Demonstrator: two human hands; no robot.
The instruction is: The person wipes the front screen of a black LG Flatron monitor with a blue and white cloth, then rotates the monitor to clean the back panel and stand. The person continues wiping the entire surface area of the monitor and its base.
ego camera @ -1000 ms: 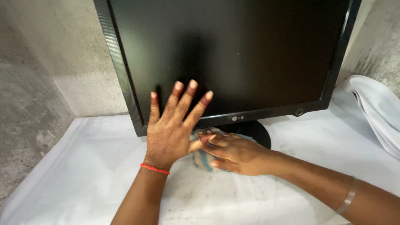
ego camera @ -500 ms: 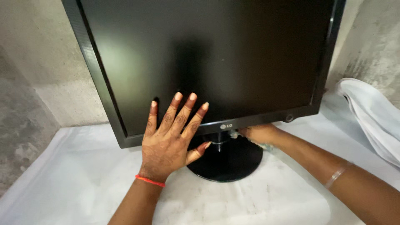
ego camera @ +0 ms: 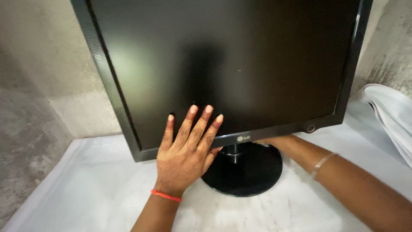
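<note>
monitor [ego camera: 240, 64] under left hand [ego camera: 184, 157] fingers [ego camera: 201, 124]

Left hand [ego camera: 185, 157] flat against lower edge of black monitor [ego camera: 223, 68], fingers [ego camera: 195, 124] spread over dark screen, red thread [ego camera: 166, 196] around wrist. Right hand [ego camera: 274, 141] mostly hidden behind bottom bezel, reaching in beside thin stand neck [ego camera: 234, 154] above round black base [ego camera: 244, 169]; thin bangle [ego camera: 322, 163] on forearm. White cloth [ego camera: 86, 189] covering tabletop; folded white sheets [ego camera: 392, 118] at right.
</note>
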